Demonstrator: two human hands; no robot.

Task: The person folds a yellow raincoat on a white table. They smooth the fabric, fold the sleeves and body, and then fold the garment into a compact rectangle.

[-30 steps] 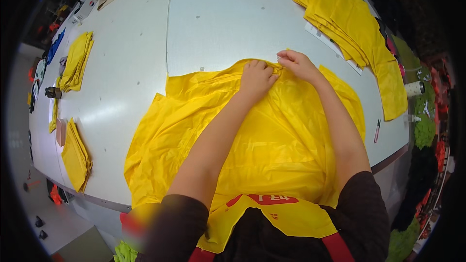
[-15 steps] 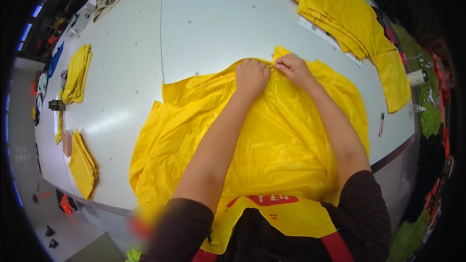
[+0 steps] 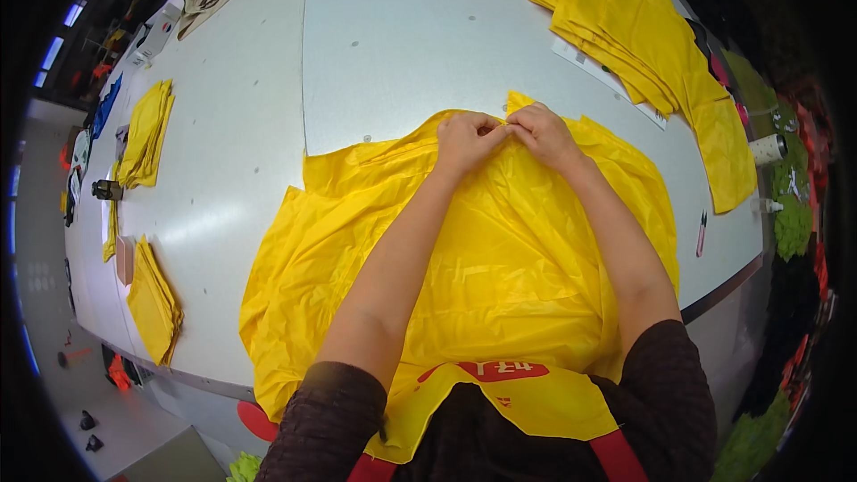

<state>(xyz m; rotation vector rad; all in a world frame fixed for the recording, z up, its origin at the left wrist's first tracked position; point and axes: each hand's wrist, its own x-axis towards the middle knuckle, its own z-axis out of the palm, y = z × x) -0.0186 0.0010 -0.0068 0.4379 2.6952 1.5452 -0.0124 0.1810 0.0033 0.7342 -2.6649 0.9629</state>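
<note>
Pale grey, smooth-topped table [image 3: 402, 45] bears wrinkled, shiny yellow fabric [image 3: 500, 259] at six o'clock; the left hand [image 3: 462, 143] has closed in on the right hand [image 3: 543, 137], so both pinch its twelve-o'clock edge together.

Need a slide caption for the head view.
Left hand and right hand meet near the far edge of crumpled yellow fabric on a pale table.

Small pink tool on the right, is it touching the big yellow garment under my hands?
Apart. The head view shows a strip of grey tabletop between the small pink tool and the right edge of the yellow garment.
</note>
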